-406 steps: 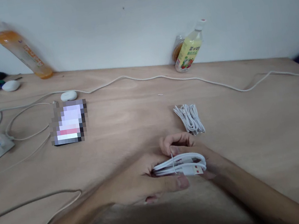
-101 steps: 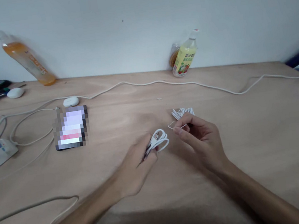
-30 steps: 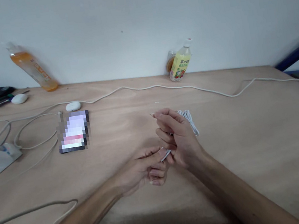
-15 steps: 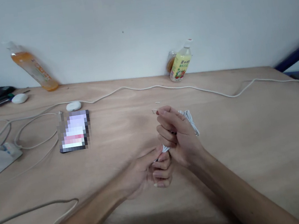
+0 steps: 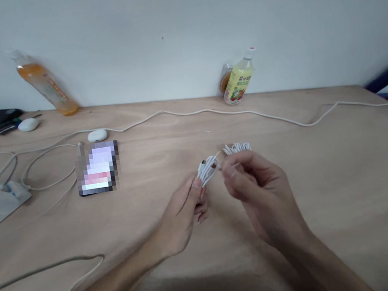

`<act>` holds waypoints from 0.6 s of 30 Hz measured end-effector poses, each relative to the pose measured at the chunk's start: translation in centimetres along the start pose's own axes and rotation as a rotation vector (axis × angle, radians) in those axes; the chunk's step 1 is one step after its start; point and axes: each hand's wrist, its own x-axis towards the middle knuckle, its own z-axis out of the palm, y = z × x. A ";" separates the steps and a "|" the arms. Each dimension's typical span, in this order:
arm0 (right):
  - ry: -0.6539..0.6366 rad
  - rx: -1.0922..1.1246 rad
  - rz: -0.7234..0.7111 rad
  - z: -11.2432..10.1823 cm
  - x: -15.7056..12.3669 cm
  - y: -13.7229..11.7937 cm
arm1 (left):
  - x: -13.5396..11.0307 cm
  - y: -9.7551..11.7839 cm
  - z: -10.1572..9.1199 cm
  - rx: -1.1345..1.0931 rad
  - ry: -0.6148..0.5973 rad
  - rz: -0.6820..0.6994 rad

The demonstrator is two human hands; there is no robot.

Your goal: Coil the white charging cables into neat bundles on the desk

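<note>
My left hand [image 5: 181,218] is closed around one end of a small coiled white USB cable [image 5: 208,172]. The coil sticks out beyond the thumb, with its metal plug showing at the top. Just right of it, my right hand [image 5: 265,195] pinches a thin white tie [image 5: 234,165] between thumb and forefinger, close to the coil's far end. Whether the tie passes around the cable, I cannot tell. Behind the right hand's fingers lies a second coiled white cable [image 5: 237,148] on the table, partly hidden.
A phone [image 5: 98,168] and a white earbud case [image 5: 97,135] lie to the left. One long white cable [image 5: 182,114] crosses the table. Against the wall lean an orange drink bottle [image 5: 48,87] and a yellow-labelled bottle [image 5: 239,80]. A white power strip [image 5: 2,205] sits at far left.
My hands have moved apart, the right one to the right and down from above the left. The coil in my left hand has risen and now shows between the hands.
</note>
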 end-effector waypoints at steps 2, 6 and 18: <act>-0.036 -0.082 0.030 0.2 -1.3 0.4 | -0.2 0.1 -0.1 0.214 0.012 0.075; -0.010 -0.153 0.018 0.8 -2.7 1.0 | -0.6 0.2 -0.5 0.531 -0.034 0.253; 0.042 -0.062 0.201 1.3 -3.3 2.5 | -0.7 0.0 -0.7 0.656 -0.016 0.262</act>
